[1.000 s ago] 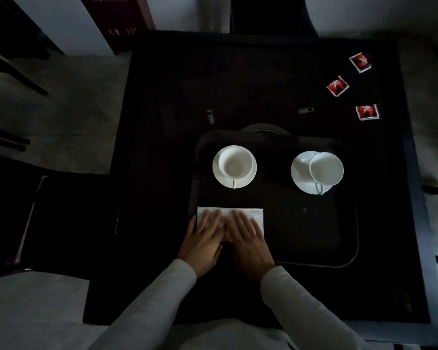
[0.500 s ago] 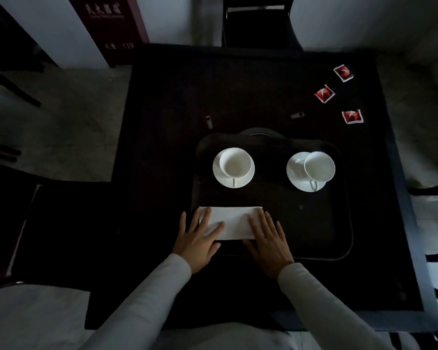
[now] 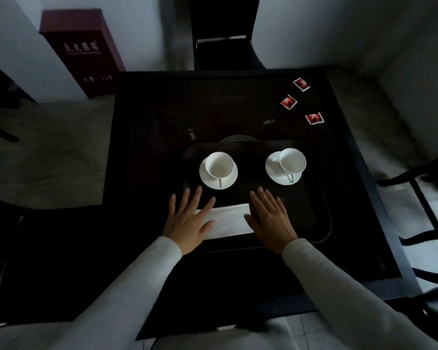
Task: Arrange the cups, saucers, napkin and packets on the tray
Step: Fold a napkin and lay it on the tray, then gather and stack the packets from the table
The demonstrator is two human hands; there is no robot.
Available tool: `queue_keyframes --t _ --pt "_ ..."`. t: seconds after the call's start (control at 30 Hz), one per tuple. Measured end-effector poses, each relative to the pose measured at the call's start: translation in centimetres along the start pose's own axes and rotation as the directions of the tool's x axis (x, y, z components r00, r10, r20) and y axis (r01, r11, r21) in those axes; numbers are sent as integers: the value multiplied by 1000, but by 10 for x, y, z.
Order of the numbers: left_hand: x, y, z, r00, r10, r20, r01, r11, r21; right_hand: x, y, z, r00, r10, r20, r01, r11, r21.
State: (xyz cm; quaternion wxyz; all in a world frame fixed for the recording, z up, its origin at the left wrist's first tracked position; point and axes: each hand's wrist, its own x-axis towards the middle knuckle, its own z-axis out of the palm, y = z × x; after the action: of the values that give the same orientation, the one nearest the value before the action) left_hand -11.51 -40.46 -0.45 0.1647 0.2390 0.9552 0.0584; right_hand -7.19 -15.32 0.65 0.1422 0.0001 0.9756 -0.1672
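1. Our left hand: flat, fingers straight and spread, gripping nothing. It lies over the left end of the napkin, thumb across the white fold. We cannot tell whether the palm presses down or hangs just above.

2. Our right hand: likewise flat and released, fingers straight, covering the napkin's right end.

3. Napkin: white, folded to a rectangle, lying between our two hands on the tray.

4. Tray: dark, with rounded corners and a raised rim. It lies under both hands and runs on past the right hand.

5. Left cup on left saucer: white, upright, centred, just beyond the left hand's fingertips, handle pointing back toward us.

6. Right cup on right saucer: white, beyond the right hand's fingertips. The cup sits off centre toward the saucer's far right side, handle toward us.

7. Far packet, middle packet, near packet: red and white, apart from one another. They lie off the tray on the table, well beyond the right hand.

8. Two small metal pieces: on the table, beyond both hands and the tray's far rim.

9. Chair: dark, past the table's far edge.

10. Dark red box: stands by the wall, far beyond and left of the left hand.
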Motion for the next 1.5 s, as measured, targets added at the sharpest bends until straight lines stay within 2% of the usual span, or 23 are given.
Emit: queue_keyframes --t 0.17,0.37,0.5,0.73,0.93,1.27,1.5 --pt "13 29 -31 993 42 -113 -45 999 -21 1 3 -37 986 -79 -145 88 994 58" --pt "41 85 -63 971 73 -229 -98 990 -97 11 37 -81 953 -175 -248 204 974 95" --pt "79 128 -82 973 45 -227 -82 984 -161 21 76 -112 940 -199 -279 245 959 141" --pt "170 201 -118 977 -34 -212 -27 960 -278 62 174 -168 966 -25 -257 98 956 277" --pt "242 237 -132 991 -62 -116 23 950 -313 106 244 -187 966 92 -240 0 934 358" --pt "360 247 -117 999 -34 -11 30 966 -257 199 311 -167 946 295 -136 -177 820 544" --pt "435 232 -74 996 -88 22 89 921 -378 267 334 -137 910 383 -158 -240 798 552"
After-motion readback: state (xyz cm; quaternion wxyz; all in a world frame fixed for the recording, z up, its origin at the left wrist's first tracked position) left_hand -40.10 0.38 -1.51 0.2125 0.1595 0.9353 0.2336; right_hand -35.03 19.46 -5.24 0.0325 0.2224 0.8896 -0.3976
